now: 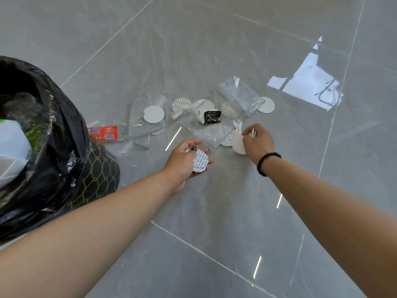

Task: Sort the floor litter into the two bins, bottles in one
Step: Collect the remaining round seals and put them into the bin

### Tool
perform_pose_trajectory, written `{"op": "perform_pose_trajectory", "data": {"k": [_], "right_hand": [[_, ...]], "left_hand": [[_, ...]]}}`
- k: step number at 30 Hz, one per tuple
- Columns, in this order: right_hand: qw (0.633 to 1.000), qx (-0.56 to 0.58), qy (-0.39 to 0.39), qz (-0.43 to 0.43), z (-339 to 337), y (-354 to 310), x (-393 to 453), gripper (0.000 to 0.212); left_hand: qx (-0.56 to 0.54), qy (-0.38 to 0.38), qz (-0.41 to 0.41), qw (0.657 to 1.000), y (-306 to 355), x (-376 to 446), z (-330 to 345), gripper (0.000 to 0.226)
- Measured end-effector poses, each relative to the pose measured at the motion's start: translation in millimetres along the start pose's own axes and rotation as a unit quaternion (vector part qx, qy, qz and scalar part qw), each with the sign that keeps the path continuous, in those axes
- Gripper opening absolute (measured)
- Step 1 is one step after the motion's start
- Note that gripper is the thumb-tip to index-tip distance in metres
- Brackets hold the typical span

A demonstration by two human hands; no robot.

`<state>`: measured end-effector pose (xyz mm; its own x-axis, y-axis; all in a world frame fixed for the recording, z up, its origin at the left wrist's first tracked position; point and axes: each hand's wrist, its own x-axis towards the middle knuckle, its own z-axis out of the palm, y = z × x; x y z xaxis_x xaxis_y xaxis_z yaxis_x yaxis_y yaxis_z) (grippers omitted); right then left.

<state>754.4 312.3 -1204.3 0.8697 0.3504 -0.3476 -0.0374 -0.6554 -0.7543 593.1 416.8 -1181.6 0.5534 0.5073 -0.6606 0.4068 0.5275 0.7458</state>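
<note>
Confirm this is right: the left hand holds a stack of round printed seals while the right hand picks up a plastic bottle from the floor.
Not quite. The head view shows the right hand pinching a white round seal, not a bottle; no bottle is visible on the floor. The left hand does hold a stack of round printed seals.

My two bare forearms run up from the bottom corners toward mid-frame. Left arm enters from lower left, long diagonal, wrist bent a little. Left hand (pixel 186 161) sits just left of centre, palm turned up and toward me, fingers curled, thumb pressing down on what it holds; a dark ring shows on one finger. Right arm enters from lower right, steeper angle, black bead bracelet (pixel 267 162) around the wrist. Right hand (pixel 257 139) is right of centre, higher in frame than my left, back of hand facing me, knuckles up, fingertips pinching downward. Hands near each other, not touching.
</note>
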Motion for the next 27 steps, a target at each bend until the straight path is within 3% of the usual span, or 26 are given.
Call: {"op": "perform_pose_trajectory", "data": {"k": [2, 5, 7, 12, 14, 17, 20, 23, 27], "right_hand": [[0.999, -0.045, -0.03, -0.007, 8.0, -7.9, 7.9, 0.024], [0.983, -0.159, -0.088, -0.005, 23.9, -9.8, 7.7, 0.048], [0.975, -0.207, -0.079, -0.011, 30.7, -9.8, 5.7, 0.055], [0.976, -0.197, -0.076, 0.046, 37.0, -22.5, 15.1, 0.052], [0.982, -0.172, -0.074, 0.03, 36.2, -21.5, 9.6, 0.044], [0.991, -0.106, -0.077, 0.022, 26.7, -11.4, -9.6, 0.035], [0.993, 0.036, -0.064, 0.095, 6.3, 3.8, -28.2, 0.003], [0.947, 0.262, -0.051, 0.178, -15.4, 8.6, -48.1, 0.018], [0.911, 0.396, -0.017, 0.119, -36.5, -21.8, -65.2, 0.019]], "left_hand": [[0.006, 0.009, 0.002, 1.0, 1.0, -2.7, -5.7, 0.038], [0.023, 0.014, 0.002, 1.0, 1.9, -8.7, -9.4, 0.04], [0.025, 0.012, 0.006, 1.0, 3.8, -13.7, -8.3, 0.04], [0.024, 0.019, 0.011, 0.999, 6.8, -27.6, -11.8, 0.041], [0.041, 0.019, 0.003, 0.999, 4.2, -34.0, -16.2, 0.041], [0.05, 0.016, 0.002, 0.999, 5.6, -39.9, -18.1, 0.04], [0.045, 0.01, 0.01, 0.999, 13.4, -43.2, -11.5, 0.038], [0.042, -0.003, 0.016, 0.999, 18.6, -49.3, 0.4, 0.035], [0.025, -0.011, 0.038, 0.999, 36.1, -65.1, 15.0, 0.048]]}}
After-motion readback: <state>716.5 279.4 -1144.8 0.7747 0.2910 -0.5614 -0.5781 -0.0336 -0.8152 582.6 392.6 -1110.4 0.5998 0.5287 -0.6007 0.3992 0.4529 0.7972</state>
